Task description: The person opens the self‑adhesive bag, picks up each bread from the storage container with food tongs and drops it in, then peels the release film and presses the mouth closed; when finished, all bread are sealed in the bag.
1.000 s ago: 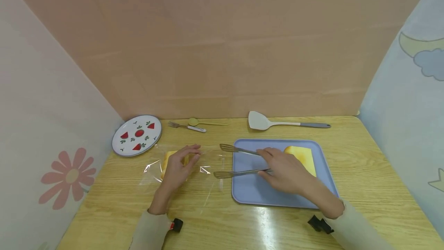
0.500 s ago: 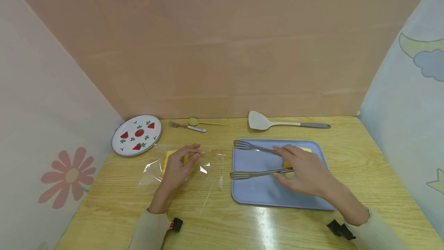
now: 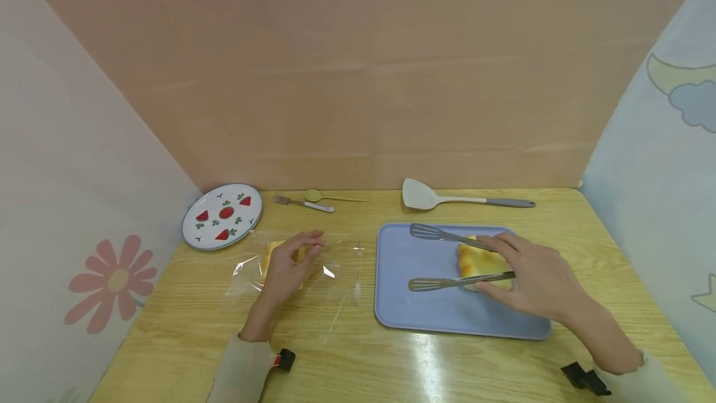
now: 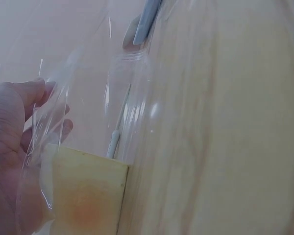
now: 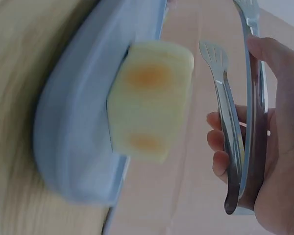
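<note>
Good handling here would likely mean lining the slotted tips up with the sides of the bread slice (image 3: 475,261), which lies on the blue tray (image 3: 419,306) at right of centre in the head view; the tips sit to its left, over bare tray, so drawing them rightward and low seems sensible, then a light, even squeeze, since the slice looks soft. The right hand (image 3: 534,275) grips the metal tongs (image 3: 427,232) between thumb and fingers, their arms well spread; in the right wrist view they appear clear of the slice. The left hand (image 3: 288,272), lower left of centre, has loosely bent fingers, thumb and forefinger apart, at the clear bag (image 3: 329,272) around a second slice (image 4: 90,191); whether they press the film, one cannot tell.
</note>
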`<state>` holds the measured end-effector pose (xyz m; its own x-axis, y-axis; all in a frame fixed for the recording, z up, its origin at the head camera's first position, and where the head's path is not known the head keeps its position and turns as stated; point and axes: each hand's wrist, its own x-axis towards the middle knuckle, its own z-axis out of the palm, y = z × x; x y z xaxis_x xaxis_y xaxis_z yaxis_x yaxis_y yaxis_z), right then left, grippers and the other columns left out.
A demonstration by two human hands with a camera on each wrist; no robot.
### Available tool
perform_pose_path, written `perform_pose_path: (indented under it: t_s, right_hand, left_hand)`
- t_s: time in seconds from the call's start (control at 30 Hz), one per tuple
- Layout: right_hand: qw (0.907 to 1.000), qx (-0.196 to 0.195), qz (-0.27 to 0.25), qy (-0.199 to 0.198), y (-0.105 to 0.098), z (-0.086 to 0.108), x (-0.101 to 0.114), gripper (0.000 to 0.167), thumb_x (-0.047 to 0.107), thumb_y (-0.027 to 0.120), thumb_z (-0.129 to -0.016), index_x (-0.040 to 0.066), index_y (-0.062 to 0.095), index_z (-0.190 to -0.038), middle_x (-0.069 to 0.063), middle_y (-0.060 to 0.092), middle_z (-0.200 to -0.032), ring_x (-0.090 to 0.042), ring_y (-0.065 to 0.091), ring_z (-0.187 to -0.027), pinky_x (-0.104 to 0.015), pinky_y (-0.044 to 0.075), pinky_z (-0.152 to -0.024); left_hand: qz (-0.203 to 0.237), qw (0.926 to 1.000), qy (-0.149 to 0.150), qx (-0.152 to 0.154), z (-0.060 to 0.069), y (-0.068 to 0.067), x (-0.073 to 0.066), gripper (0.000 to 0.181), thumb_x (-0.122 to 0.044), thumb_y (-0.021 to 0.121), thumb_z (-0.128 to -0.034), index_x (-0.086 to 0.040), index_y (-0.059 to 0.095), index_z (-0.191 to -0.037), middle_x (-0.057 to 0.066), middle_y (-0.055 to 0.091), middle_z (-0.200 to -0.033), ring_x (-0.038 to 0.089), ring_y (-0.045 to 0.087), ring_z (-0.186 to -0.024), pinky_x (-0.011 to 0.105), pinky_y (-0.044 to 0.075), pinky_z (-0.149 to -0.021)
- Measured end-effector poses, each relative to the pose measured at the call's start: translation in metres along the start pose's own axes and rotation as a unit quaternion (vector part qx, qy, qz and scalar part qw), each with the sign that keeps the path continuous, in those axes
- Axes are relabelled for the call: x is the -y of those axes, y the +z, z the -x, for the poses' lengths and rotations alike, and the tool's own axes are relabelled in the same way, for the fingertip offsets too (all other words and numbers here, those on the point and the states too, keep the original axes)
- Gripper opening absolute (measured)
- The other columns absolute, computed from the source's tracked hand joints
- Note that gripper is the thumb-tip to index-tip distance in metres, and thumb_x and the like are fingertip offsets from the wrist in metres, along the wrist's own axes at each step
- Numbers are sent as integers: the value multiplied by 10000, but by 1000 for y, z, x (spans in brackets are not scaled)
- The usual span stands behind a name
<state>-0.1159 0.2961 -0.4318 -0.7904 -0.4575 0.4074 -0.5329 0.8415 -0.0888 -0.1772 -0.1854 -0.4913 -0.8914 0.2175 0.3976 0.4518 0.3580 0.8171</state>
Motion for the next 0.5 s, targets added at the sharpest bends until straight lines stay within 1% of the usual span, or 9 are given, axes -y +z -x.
perform_pose_path:
  t_s: [0.07,0.17,0.3,0.37,0.43,0.5]
  right_hand:
    - [9999,9,112,3,-6,4,-10,812,639,920,-767,166,715,-1394,-56,739,-1199,-155,657,-725,-247,402,-475]
    - [9997,30,232,3,-14,9,-24,850,619,962,-713,157,715,-1382,-66,745,-1203,-239,723,-815,-299,469,-504]
    - [9997,109,201,32,-24,15,-39,867,522,1015,-664,146,713,-1384,-30,739,-1196,-202,704,-803,-320,491,-535]
    - [9995,226,168,125,-29,18,-44,881,525,1029,-656,152,710,-1388,-24,736,-1207,-188,701,-817,-328,501,-557]
    - [9987,406,104,276,-35,20,-49,885,535,1036,-658,146,715,-1386,-27,734,-1206,-177,692,-820,-338,508,-572]
    - [9961,680,50,562,-41,22,-52,887,555,1038,-672,151,717,-1393,-25,730,-1216,-166,688,-840,-345,514,-589]
  left_hand:
    - [2,10000,-44,7,0,0,0,119,-62,747,-1065,33,804,-1106,145,759,-1391,409,638,-1417,264,380,-1259]
    - [29,9999,-127,28,0,0,1,130,-76,743,-1071,30,807,-1110,130,757,-1399,392,629,-1432,262,379,-1257]
    - [87,9998,-154,20,1,0,1,129,-72,742,-1071,34,806,-1109,145,757,-1394,403,622,-1438,236,368,-1257]
    - [112,9998,-146,6,1,0,1,125,-64,742,-1069,37,804,-1106,157,757,-1391,412,619,-1439,290,376,-1274]
    - [124,9998,-139,-8,1,0,1,116,-54,741,-1066,39,802,-1099,161,758,-1386,417,616,-1441,390,383,-1290]
    - [133,9998,-123,-9,1,0,0,111,-48,741,-1065,38,802,-1098,165,759,-1382,415,620,-1437,491,378,-1290]
